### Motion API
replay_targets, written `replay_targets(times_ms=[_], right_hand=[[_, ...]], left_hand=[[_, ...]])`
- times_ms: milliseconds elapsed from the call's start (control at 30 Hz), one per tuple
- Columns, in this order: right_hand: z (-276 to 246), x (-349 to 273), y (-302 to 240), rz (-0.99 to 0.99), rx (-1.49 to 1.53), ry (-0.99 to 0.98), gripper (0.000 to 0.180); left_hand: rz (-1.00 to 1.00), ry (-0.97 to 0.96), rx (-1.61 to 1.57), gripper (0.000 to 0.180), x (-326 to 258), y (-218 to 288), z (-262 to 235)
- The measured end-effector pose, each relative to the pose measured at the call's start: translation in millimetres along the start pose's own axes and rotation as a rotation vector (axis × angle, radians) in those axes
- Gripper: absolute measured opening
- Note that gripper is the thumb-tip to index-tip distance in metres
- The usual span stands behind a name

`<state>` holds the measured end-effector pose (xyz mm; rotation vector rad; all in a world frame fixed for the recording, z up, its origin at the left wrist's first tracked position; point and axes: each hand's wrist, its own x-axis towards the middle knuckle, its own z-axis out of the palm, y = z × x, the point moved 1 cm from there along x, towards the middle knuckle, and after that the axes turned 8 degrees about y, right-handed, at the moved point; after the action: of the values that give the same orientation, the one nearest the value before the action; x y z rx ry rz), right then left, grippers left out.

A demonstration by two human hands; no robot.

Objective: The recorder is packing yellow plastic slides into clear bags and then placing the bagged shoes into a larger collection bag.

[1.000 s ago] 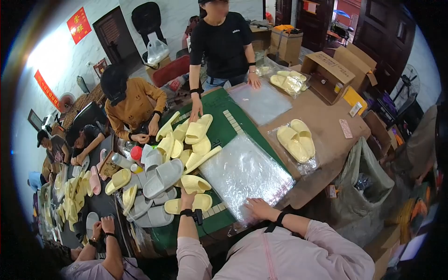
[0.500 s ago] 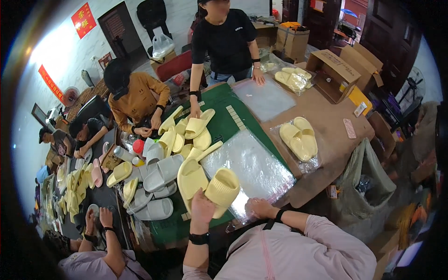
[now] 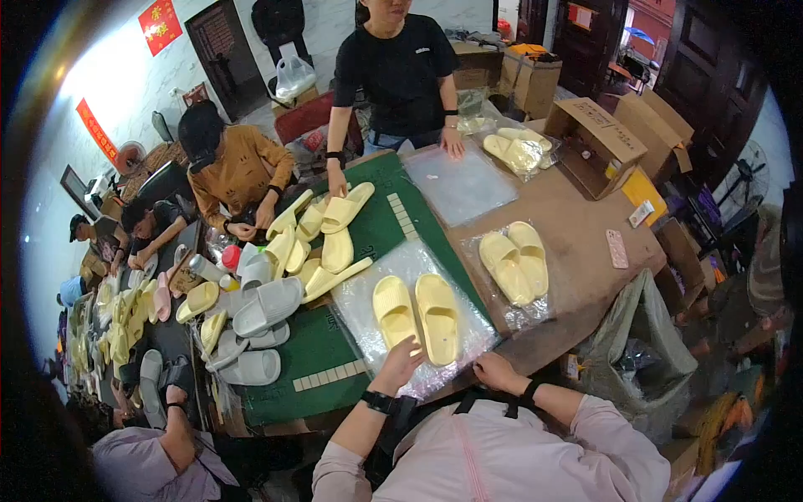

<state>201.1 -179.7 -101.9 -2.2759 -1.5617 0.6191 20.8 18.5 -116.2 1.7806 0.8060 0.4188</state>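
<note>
Two yellow slippers lie side by side, heels toward me, on a stack of clear plastic bags (image 3: 468, 322). At the heel of the left slipper (image 3: 394, 308) is my left hand (image 3: 400, 366), its fingers closed on the edge. The right slipper (image 3: 437, 318) lies beside it, untouched by either hand. My right hand (image 3: 497, 371) rests at the near right edge of the bags, fingers curled in on the plastic; the fingertips are partly hidden.
A bagged yellow pair (image 3: 514, 263) lies on the brown tabletop (image 3: 577, 226), near a phone (image 3: 616, 249). Grey slippers (image 3: 268, 305) and a yellow heap (image 3: 322, 230) cover the left side. Across the table, a person in black (image 3: 397, 71) touches the heap. An open sack (image 3: 640, 351) stands at right.
The two yellow slippers came down from the air onto the bag stack, side by side. My left hand moved right with them. My right hand shifted slightly right.
</note>
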Motion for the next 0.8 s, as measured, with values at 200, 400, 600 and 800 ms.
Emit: replay_targets(times_ms=[200,400,600,800], right_hand=[[-15,46,-29,-0.272,0.437,0.114,0.031],[15,125,-78,-0.169,0.070,0.075,0.053],[14,158,-85,0.032,0.101,0.064,0.061],[-30,121,-60,-0.113,0.322,0.165,0.061]], left_hand=[[-0.346,-0.083,0.257,0.031,-47,-14,11],[0.083,-0.088,0.803,0.042,-88,-22,40],[0.179,-0.051,1.012,0.053,-103,-30,49],[0.299,0.050,0.858,0.046,-90,-13,27]])
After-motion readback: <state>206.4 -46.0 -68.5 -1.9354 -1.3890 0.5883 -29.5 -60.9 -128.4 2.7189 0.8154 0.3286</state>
